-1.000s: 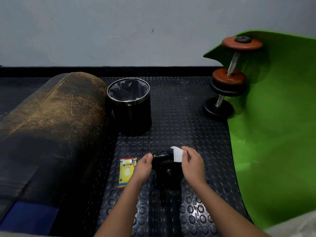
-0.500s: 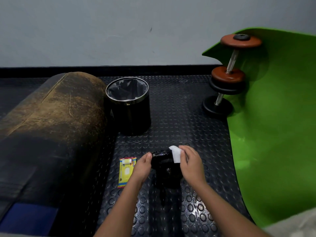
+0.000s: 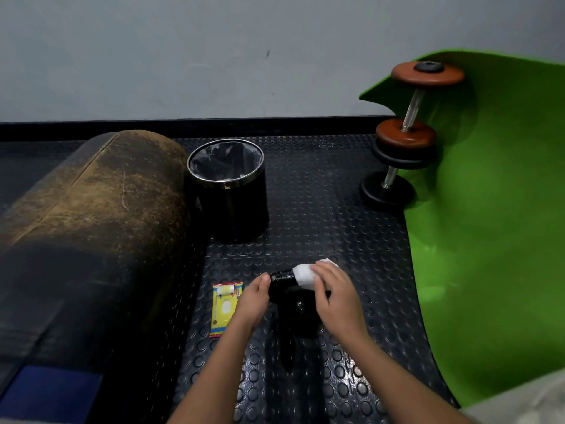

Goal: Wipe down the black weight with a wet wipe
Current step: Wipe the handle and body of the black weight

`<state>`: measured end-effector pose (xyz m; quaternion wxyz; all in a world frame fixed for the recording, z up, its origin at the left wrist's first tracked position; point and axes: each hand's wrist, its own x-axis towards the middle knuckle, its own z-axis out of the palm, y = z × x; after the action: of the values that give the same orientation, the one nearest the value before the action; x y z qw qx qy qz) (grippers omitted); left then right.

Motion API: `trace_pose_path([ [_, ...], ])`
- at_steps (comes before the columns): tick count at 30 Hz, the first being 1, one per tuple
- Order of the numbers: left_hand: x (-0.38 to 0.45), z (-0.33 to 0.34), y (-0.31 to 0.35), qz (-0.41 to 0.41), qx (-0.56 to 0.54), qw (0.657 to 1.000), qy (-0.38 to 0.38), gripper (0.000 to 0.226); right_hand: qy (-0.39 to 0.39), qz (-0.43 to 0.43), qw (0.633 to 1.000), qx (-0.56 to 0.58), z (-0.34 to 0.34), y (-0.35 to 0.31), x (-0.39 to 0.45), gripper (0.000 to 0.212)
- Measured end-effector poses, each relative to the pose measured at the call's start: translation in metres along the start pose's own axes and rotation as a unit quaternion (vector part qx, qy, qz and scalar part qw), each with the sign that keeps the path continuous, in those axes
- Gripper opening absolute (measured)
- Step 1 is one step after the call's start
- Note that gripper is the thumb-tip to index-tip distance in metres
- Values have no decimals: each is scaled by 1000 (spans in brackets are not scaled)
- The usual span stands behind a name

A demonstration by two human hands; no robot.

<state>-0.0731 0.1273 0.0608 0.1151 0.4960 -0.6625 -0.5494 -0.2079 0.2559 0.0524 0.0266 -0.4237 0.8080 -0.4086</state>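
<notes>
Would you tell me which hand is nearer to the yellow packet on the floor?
Left. The left hand lies just right of the yellow packet, at the black weight; the right hand is beyond the weight.

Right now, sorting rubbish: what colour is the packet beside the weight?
Yellow packet, red edges; head view.

Setting: a home gym or workout corner. You have black studded rubber flooring [image 3: 321, 209] underfoot, a worn punching bag [image 3: 91, 215] lying at the left of the frame, a dumbbell [image 3: 406, 133] with brown and black plates at upper right, and a green exercise mat [image 3: 489, 224] curling up along the right edge.
</notes>
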Motion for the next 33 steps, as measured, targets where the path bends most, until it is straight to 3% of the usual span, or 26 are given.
trace_pose_path([
  [6, 0, -1, 3, -3, 3, 1000, 6, 47, 6, 177, 984, 37, 9, -5, 14, 38],
  [8, 4, 0, 4, 4, 18, 999, 29, 43, -17, 135, 991, 3, 11, -10, 15, 38],
  [11, 5, 0, 7, 17, 47, 996, 77, 34, -46, -4, 998, -47, 12, -13, 6, 35],
  [14, -1, 0, 10, 27, 53, 991, 117, 31, -16, -19, 999, -31, 6, -6, 2, 31],
  [17, -7, 4, 13, 33, 45, 988, 143, 30, 16, 32, 999, -5, 0, 4, 0, 31],
  [20, -9, 5, 15, 41, 44, 985, 159, 28, 42, 144, 988, 43, -1, 6, 6, 35],
  [23, -7, 0, 15, 28, 31, 988, 149, 27, 34, 215, 975, 54, 6, 1, 18, 41],
  [29, -3, -3, 11, 25, 1, 991, 128, 29, -24, 28, 999, -6, 6, -5, 3, 35],
  [31, -3, -2, 9, 23, -18, 992, 123, 29, -8, 15, 1000, 12, 2, 5, -3, 33],
  [33, -3, -2, 9, 23, -24, 992, 119, 30, 22, 64, 997, 38, -2, 11, -4, 33],
])
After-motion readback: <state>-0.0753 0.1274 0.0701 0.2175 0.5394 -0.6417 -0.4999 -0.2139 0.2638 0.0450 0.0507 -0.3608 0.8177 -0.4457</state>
